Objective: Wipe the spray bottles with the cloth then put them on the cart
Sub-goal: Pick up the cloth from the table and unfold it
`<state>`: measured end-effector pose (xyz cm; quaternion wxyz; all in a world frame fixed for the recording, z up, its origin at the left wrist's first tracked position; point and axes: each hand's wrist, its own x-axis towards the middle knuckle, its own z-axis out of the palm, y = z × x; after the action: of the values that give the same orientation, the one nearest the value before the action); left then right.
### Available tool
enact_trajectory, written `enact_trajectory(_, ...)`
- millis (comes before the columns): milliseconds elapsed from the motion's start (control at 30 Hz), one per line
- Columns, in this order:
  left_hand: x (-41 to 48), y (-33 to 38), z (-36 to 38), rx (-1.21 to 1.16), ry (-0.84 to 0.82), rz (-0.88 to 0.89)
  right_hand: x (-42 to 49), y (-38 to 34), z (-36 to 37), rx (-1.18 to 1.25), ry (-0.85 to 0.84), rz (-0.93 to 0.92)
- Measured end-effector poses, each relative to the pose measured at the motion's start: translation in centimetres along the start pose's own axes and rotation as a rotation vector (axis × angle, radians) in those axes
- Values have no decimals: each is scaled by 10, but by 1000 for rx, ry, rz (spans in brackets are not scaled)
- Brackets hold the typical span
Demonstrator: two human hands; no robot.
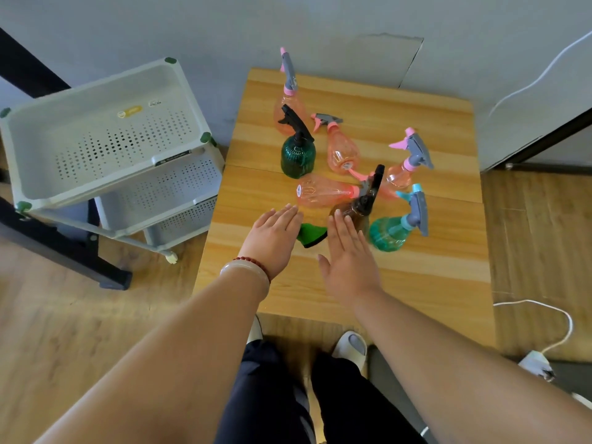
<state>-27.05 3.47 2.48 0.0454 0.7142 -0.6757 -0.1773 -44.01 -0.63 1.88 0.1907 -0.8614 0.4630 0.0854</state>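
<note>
Several spray bottles crowd the wooden table (432,274). A dark green one (298,155) stands upright. A pink one (323,193) lies on its side. A brown one (360,209) with a black trigger stands just beyond my right hand (347,261). A teal one (394,230) sits to its right. More pink bottles stand farther back. A green cloth (312,235) lies flat between my hands. My left hand (275,238) hovers flat beside it, fingers apart. Both hands hold nothing.
A white three-tier cart (105,190) with perforated trays stands left of the table. A black frame leg (80,251) runs under it. A white cable and plug (538,363) lie on the floor at right. My feet are below the table's near edge.
</note>
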Motion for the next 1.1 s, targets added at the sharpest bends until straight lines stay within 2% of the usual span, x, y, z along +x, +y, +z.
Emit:
enact_trajectory(367,19,-17,57,-11,-9,5,18,15,48,18,49,9)
enact_trajectory(533,29,-24,88,-43,40,22,28,27,72,2,71,16)
enact_trajectory(767,44,-31,129,-21,81,63,36,36,114,-20,207,-25)
enact_trajectory(900,49,-37,152,18,186,87,42,44,133,-14,301,-58)
enact_trajectory(1100,55,-47,162,40,254,139,55,51,149,29,447,-64)
